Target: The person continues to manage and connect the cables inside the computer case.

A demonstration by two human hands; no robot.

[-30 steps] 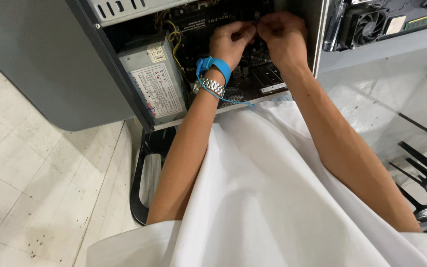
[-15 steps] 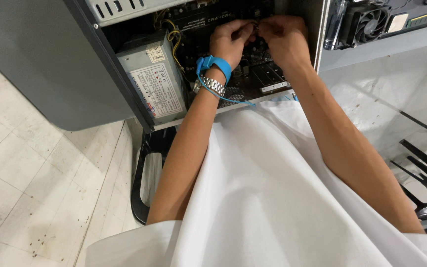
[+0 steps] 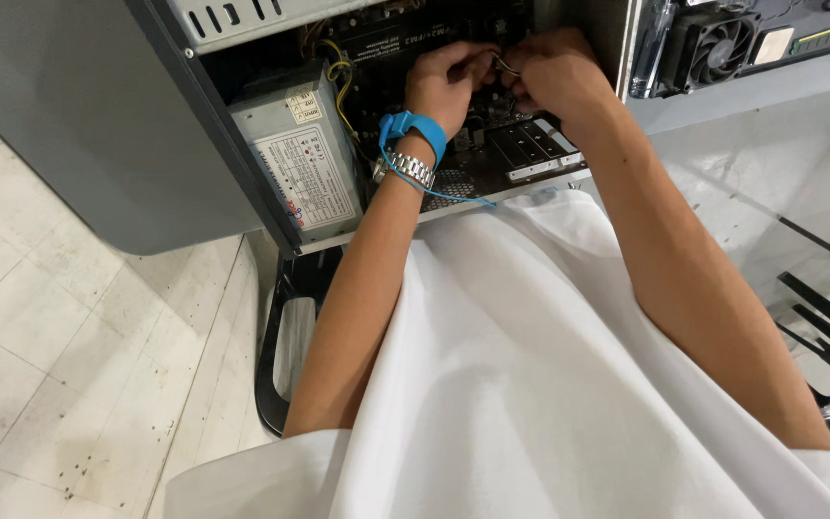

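Hands meet deep inside the open computer case (image 3: 146, 144), which lies with its side panel off so that the motherboard (image 3: 521, 154) faces you. Your left hand (image 3: 449, 82) and right hand (image 3: 554, 72) sit knuckle to knuckle over the upper part of the board, because the small metal connector (image 3: 506, 65) between them needs two-point control in a cramped bay. Fingers of both hands are curled nearly closed and pinch that connector between the fingertips; its far end is hidden behind your knuckles, so you cannot tell where it seats. Your left wrist carries a blue anti-static strap (image 3: 413, 130) with its coiled lead (image 3: 444, 197) trailing over the case edge, placed there to ground you while you touch the board, and a metal watch (image 3: 405, 171) sits just below it. The grey power supply (image 3: 300, 159) stays mounted to the left of your forearm, with its yellow wires (image 3: 338, 86) routed toward the board. A cooling fan (image 3: 718, 48) rests on the desk (image 3: 751, 106) beside the case.
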